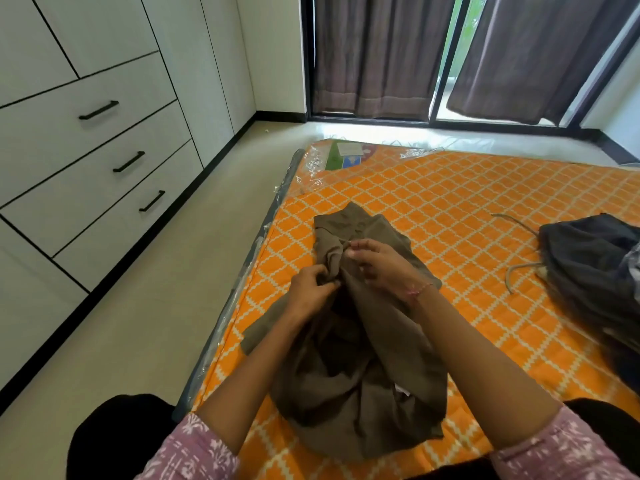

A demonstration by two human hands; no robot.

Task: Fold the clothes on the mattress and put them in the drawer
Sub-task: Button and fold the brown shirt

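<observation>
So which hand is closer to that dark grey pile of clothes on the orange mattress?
Right hand: it sits on the brown garment, on the side toward the dark grey pile of clothes. Left hand is farther away.

Mattress [467, 209] on floor [145, 306], right of drawers [104, 161]; garment [363, 341] near-centre on it.

Garment bunched on mattress near its left edge, running from near side toward centre. Left hand [310, 294] and right hand [381, 263] both on garment's far half, left hand nearer, right hand just beyond it, close together. Pile [595, 271] of clothes at mattress right, well apart from garment. Label [346, 155] at far left corner of mattress. Floor strip between mattress and drawers. Curtains [381, 57] at far wall, behind mattress.
</observation>
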